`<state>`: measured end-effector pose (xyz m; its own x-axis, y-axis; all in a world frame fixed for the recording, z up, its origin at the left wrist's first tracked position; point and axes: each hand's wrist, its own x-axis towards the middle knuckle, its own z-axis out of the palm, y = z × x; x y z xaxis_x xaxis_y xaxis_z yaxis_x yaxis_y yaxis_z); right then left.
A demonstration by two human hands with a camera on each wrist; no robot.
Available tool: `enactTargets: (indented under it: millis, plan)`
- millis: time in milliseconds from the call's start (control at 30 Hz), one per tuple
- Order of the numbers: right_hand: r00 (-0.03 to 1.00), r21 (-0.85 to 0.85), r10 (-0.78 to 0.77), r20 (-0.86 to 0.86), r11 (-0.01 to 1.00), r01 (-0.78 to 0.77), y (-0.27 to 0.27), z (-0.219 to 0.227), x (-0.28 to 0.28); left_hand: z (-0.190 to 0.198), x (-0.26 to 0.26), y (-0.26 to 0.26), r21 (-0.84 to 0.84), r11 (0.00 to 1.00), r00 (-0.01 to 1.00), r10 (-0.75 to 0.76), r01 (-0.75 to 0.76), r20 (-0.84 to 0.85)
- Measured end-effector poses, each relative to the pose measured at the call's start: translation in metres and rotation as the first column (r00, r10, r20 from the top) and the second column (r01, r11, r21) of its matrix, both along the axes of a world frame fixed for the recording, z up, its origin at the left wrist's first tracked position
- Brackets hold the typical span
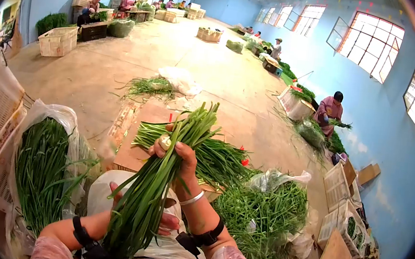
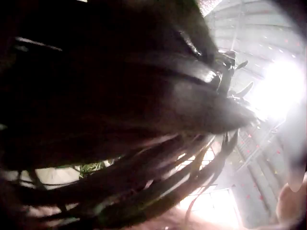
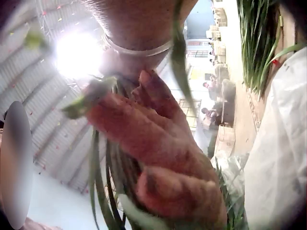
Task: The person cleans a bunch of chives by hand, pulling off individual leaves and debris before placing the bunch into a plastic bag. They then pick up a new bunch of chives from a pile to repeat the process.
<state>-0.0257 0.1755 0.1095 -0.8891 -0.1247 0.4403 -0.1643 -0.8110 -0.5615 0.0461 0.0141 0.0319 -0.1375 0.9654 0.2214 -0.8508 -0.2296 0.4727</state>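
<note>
A thick bunch of long green leaves (image 1: pixel 140 203) slants across the middle of the head view. My right hand (image 1: pixel 182 158) grips its upper part, with the pale ring-like piece (image 1: pixel 165 142) at the fingers. Lower down, my left hand (image 1: pixel 170 221) holds the bunch from beneath, thumb on one side and fingers on the other; its palm is hidden. Dark, blurred leaves (image 2: pixel 144 105) fill much of the left wrist view. In the right wrist view, fingers (image 3: pixel 158 139) lie against the leaves below a wrist with a bracelet (image 3: pixel 139 51).
Beyond the hands, more green leaves (image 1: pixel 219 160) with red ties lie on a cardboard sheet (image 1: pixel 155 114). A plastic-lined heap of greens (image 1: pixel 41 172) is at the left, a loose heap (image 1: pixel 262 212) at the right. Crates (image 1: pixel 336 187) stand by the wall; several people sit farther away.
</note>
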Motion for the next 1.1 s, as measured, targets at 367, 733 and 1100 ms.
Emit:
enactTargets:
  millis: [367,733,1100]
  plan:
    - [0.986,-0.150,-0.163,0.038,0.974,0.167,0.036,-0.079,-0.026,-0.015,0.016,-0.031,-0.119,0.988,0.987,0.108,-0.094,0.117]
    - [0.966,-0.071,-0.222,0.133,0.970,0.233,0.051,-0.104,-0.015,-0.003,0.004,-0.020,-0.638,0.765,0.996,0.072,-0.088,-0.051]
    - [0.984,0.019,-0.167,-0.054,0.986,0.169,0.089,-0.066,0.065,-0.009,-0.020,-0.034,-0.613,0.727,0.863,-0.054,-0.311,-0.502]
